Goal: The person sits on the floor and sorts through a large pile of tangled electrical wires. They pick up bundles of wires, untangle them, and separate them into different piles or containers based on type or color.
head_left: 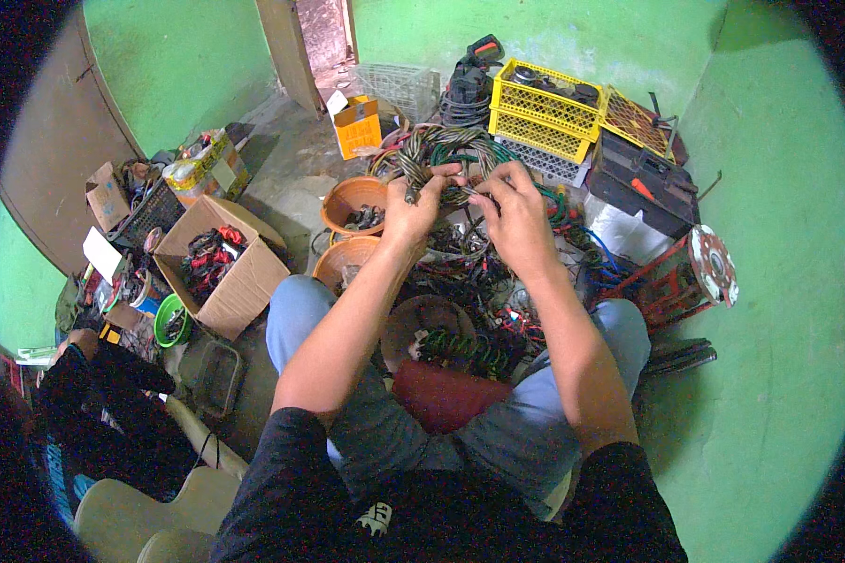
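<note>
A coil of dark, striped twisted cable (pixel 412 158) is raised in front of me, above a heap of wires. My left hand (pixel 417 211) grips the coil's left side, and a cut cable end pokes out by the thumb. On the other side, my right hand (pixel 517 211) has its thumb and fingers pinched on the lower right part of the coil. The fingers hide some of the strands. Below the hands, tangled wires (pixel 465 264) and small parts spread between my knees. A green coiled cord (pixel 458 345) lies closer to me.
Two orange bowls (pixel 352 200) stand left of the heap. Further left is a cardboard box (pixel 246 281) of wires, near another person (pixel 113 422) seated low. Yellow crates (pixel 542 130), a black toolbox (pixel 641 176) and a red metal frame (pixel 676 281) line the right side.
</note>
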Demonstrator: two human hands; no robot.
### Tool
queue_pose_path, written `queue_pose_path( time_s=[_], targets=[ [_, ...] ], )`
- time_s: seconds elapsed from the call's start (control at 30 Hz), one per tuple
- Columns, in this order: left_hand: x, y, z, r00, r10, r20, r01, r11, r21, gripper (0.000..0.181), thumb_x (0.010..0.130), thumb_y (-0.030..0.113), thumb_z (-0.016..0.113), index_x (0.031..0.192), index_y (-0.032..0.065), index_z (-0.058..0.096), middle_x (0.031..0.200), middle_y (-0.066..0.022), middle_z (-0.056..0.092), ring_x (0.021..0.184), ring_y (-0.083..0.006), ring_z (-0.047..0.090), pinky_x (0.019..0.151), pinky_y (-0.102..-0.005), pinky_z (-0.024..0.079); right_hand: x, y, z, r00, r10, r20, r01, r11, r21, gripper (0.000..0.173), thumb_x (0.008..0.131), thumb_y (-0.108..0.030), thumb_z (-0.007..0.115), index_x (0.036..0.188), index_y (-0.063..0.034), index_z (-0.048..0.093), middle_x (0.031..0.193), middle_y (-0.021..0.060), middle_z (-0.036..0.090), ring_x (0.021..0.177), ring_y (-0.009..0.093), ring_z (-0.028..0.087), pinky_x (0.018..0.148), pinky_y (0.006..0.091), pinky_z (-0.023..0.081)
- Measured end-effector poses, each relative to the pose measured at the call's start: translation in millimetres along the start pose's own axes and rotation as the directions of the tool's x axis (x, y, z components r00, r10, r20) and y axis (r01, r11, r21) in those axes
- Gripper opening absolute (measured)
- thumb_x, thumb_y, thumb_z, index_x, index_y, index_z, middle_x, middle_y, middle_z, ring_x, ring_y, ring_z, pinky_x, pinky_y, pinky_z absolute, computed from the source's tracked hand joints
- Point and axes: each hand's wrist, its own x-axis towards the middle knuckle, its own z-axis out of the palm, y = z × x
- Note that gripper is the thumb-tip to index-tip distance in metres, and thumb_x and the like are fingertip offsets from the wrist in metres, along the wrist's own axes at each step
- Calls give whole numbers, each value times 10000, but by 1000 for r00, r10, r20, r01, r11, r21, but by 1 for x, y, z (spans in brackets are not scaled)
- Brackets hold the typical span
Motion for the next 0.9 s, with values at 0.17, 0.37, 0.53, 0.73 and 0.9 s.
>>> queue_pose_path(
  time_s=[0.17,0.37,0.53,0.73,0.9],
  targets=[
    [2,8,6,985,-114,-133,101,990,-99,246,963,86,495,1134,-14,641,986,-91,671,917,-195,644,806,-355,552,-2,9,-4,1000,2,23,-5,994,112,126,859,-14,653,980,15,629,986,162,553,936,359,620,822,420,508],
    [7,19,-1,953,-287,-97,204,845,-495,407,915,33,438,1286,169,535,1227,-69,548,1070,-238,576,885,-590,511,-7,10,-4,957,214,195,-289,665,688,126,948,-72,568,1032,12,611,1019,100,579,1042,262,604,871,388,501],
    [18,15,-11,982,-179,-56,105,774,-624,495,908,-12,385,1336,221,472,1333,-82,460,1228,-325,543,908,-679,473,-4,25,-34,961,170,218,-267,369,890,193,958,-193,555,1013,-22,625,987,90,602,996,216,567,930,354,420],
    [15,29,-8,981,-154,-117,56,808,-587,538,907,-30,358,1336,277,466,1385,-81,424,1249,-348,535,933,-702,439,-5,12,-64,855,172,489,-518,242,821,287,1018,-261,506,1113,-26,641,586,-65,383,525,66,351,511,240,263],
    [21,26,-17,966,-178,-188,59,858,-510,360,1038,127,322,1341,289,430,1443,-120,382,1222,-332,547,923,-701,443,-6,27,-105,862,360,355,-506,619,601,272,983,-277,564,950,-31,676,612,-49,441,559,69,371,497,257,275]
  ],
)
